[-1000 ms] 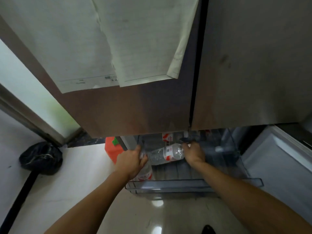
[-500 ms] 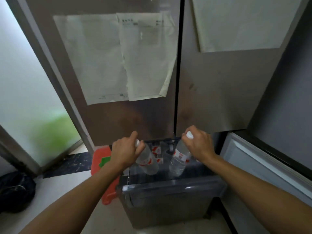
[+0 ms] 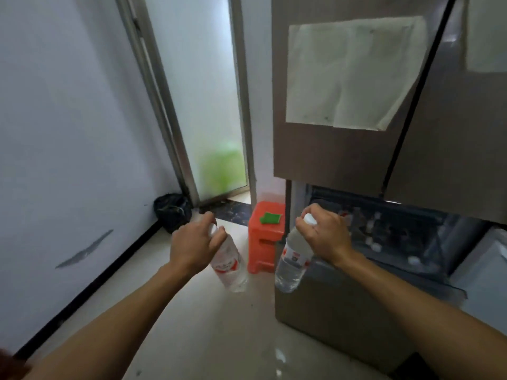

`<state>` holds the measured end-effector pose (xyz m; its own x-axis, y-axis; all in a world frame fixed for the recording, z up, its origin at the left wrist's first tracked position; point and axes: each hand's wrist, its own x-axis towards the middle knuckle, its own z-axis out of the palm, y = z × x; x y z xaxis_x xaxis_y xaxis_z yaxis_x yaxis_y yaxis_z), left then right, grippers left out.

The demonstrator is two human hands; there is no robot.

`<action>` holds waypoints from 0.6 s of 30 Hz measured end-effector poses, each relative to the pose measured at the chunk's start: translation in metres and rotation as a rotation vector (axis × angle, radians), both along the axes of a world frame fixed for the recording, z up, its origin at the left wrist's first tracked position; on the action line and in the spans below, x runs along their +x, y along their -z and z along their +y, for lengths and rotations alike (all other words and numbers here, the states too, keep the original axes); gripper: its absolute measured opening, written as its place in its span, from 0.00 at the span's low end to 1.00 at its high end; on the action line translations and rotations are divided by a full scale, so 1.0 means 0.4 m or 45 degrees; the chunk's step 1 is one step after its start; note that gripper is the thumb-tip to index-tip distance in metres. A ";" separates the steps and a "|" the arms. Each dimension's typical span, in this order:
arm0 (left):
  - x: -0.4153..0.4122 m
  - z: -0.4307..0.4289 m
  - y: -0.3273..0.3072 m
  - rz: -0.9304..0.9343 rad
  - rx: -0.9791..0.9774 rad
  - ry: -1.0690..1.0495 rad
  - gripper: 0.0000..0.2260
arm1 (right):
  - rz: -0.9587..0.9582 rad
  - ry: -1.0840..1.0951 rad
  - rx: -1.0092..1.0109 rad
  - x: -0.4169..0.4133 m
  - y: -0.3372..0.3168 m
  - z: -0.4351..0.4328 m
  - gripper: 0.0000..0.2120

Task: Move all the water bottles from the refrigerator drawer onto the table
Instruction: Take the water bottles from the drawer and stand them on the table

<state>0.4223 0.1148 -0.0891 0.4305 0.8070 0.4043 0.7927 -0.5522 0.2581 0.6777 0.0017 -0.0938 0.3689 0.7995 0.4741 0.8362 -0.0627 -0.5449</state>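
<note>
Beside an open refrigerator drawer [image 3: 397, 242], a person holds one water bottle in each of two raised hands. Left hand [image 3: 193, 244] is wrapped around the neck of the left bottle [image 3: 229, 267], which hangs cap-up and tilted over the pale floor [image 3: 208, 333]. Right hand [image 3: 326, 237] grips the right bottle [image 3: 292, 263] near its white cap, the body slanting down in front of the drawer's near left corner. Both bottles are clear with red-and-white labels, and they hang apart from each other. More bottle caps show blurred inside the drawer. An orange stool [image 3: 264, 237] stands just left of the refrigerator, a green item [image 3: 271, 217] on top, and a dark bag [image 3: 172, 211] sits in the far corner.
</note>
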 end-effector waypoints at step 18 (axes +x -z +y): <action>-1.401 -0.467 0.090 0.159 -0.194 -0.964 0.10 | -0.164 -1.117 -0.198 -1.423 0.108 0.113 0.08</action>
